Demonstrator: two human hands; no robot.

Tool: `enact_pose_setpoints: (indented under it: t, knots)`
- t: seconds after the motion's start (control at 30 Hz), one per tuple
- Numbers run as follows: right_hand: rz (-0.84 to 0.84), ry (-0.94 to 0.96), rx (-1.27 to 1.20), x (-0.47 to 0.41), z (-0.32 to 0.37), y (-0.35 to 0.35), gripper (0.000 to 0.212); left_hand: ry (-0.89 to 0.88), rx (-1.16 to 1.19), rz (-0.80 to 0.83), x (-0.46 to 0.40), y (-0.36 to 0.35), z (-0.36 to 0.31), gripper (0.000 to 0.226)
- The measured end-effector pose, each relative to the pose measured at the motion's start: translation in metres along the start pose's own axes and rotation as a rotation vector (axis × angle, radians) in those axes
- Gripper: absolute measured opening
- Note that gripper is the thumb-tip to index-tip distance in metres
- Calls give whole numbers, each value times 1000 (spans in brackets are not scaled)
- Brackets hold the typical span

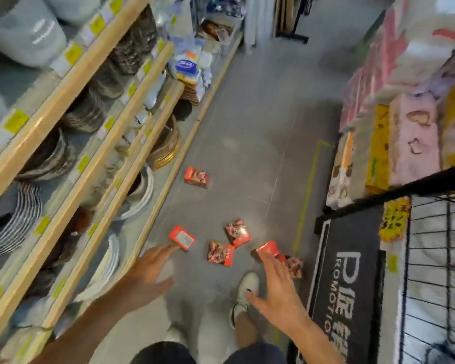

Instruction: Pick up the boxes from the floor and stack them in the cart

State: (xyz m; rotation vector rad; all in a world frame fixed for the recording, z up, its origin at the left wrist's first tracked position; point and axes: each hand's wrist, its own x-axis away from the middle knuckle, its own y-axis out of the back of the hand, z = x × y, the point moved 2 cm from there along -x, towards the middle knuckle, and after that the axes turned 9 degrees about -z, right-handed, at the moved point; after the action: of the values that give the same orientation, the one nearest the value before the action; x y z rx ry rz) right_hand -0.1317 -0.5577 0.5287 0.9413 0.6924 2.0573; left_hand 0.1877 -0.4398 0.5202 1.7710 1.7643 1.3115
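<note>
Both hands spread, empty: left hand (153, 266) just below box (182, 237); right hand (279, 282) overlapping lower-centre boxes (267, 249) on floor (247, 127).

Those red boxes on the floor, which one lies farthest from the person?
The lone box up the aisle beside the bottom shelf; the others cluster near the hands.

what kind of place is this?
Likely a shop aisle: shelves with yellow price tags stocked with plates, stacked packaged goods opposite, and a wire cart.

Both hands (153, 269) (276, 282) reach, seemingly empty, toward red boxes (238, 232) on the floor (247, 127)
</note>
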Motion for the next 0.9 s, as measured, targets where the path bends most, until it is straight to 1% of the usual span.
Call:
enact_pose_setpoints:
  t: [0.13,0.17,0.27,0.3,0.4,0.47,0.53,0.6,0.67,0.77,0.9]
  knots:
    - [71,86,68,-72,-11,-33,102,76,33,-22,-48,-39,29,73]
    - [83,101,73,-90,-13,-44,102,89,66,-36,-61,-51,37,74]
    - [136,131,124,-138,-34,-80,102,139,122,14,-94,-99,70,84]
    - [165,143,144,-154,-43,-97,101,152,137,42,-106,-118,83,83]
    - [194,104,127,-199,-78,-161,102,148,186,126,-143,-174,122,64]
    - [194,85,126,-227,-102,-207,105,140,207,158,-166,-204,146,60]
    - [236,70,161,-251,-130,-263,107,167,235,159,-184,-233,174,60]
    - [274,37,170,-271,-154,-314,111,187,264,158,-198,-260,202,65]
    - [300,18,157,-289,-179,-368,116,202,282,146,-208,-290,233,65]
    - [312,51,244,-314,-210,-438,126,233,263,143,-218,-329,269,59]
    - [301,137,396,-339,-252,-513,148,265,306,166,-226,-383,301,60]
